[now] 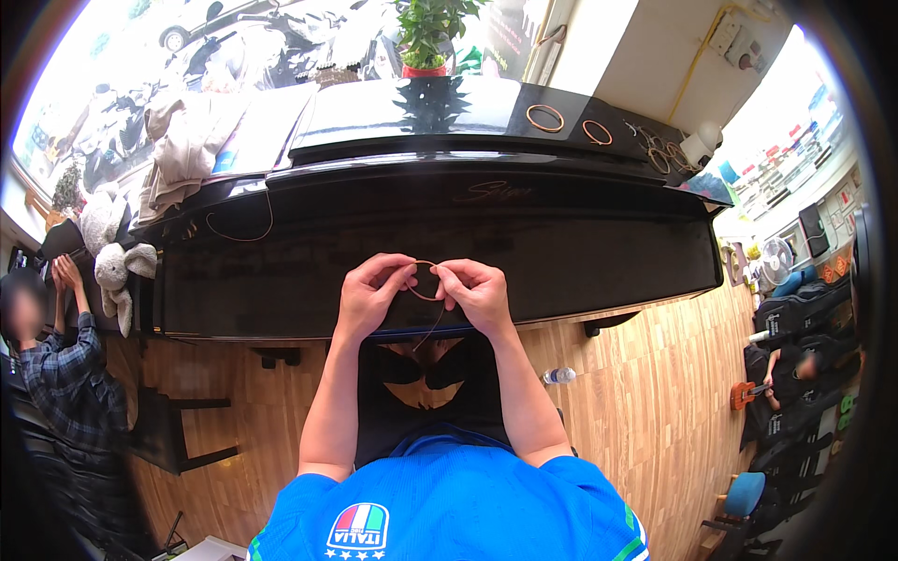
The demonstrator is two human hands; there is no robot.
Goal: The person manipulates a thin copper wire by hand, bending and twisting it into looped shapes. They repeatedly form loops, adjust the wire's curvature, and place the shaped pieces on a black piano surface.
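Between my two hands, over the front edge of the black piano (pixel 561 243), is a thin copper-coloured wire (pixel 425 298) bent into a small loop. A loose tail of it hangs down below my fingers. My left hand (pixel 367 294) pinches the loop's left side with thumb and fingertips. On the other side my right hand (pixel 482 297) is closed in a pinch on the same loop. Two copper-coloured rings of wire (pixel 545 106) lie on the piano top at the right, beside several darker coils (pixel 658 161).
A thin curved wire (pixel 248 240) lies at the piano's left. Cloth (pixel 182 150), a plush toy (pixel 112 271) and a potted plant (pixel 426 37) are around it. A bottle (pixel 559 376) lies on the wooden floor. One person (pixel 61 355) sits left; another (pixel 795 374) holds a ukulele (pixel 744 395).
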